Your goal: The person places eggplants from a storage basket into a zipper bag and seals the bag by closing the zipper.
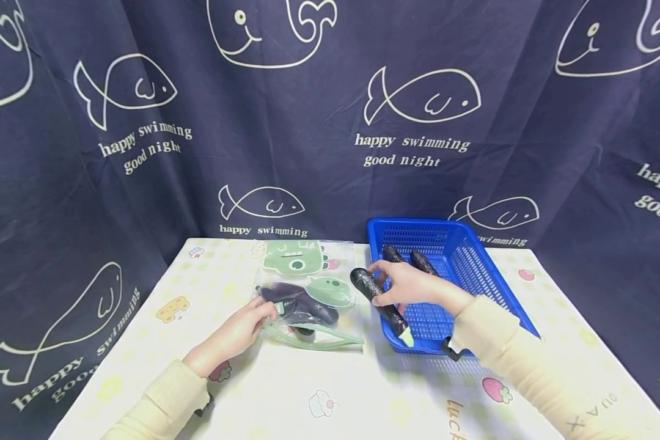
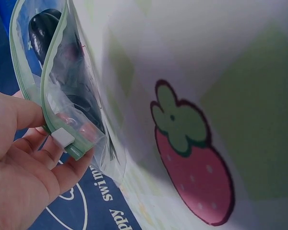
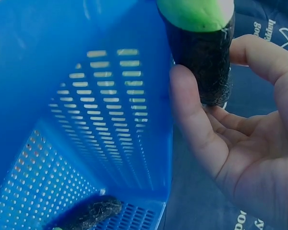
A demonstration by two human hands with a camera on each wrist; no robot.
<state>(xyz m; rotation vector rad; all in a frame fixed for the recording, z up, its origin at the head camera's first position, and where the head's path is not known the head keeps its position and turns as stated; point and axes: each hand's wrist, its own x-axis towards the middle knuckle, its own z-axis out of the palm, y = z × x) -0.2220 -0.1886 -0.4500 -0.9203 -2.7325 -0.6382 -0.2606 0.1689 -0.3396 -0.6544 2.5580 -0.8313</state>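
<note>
My left hand (image 1: 247,324) pinches the green-edged opening of a clear zip bag (image 1: 294,260), near a white slider (image 2: 63,137). Dark eggplants (image 1: 321,315) lie inside the bag, partly hidden by its green cartoon print. The bag's mouth gapes toward me. In my right hand (image 1: 412,286) is a dark eggplant (image 1: 365,282) with a pale green stem end (image 3: 197,14). It is held between thumb and fingers, tilted, over the left side of a blue basket (image 1: 481,275). Two more eggplants (image 1: 425,263) lie in the basket, partly covered by my hand.
The table is covered by a pale cloth (image 1: 275,397) printed with strawberries and cakes. A dark blue curtain (image 1: 330,165) with white fish drawings hangs behind and at both sides. The basket's perforated wall rises between the bag and the eggplants inside it.
</note>
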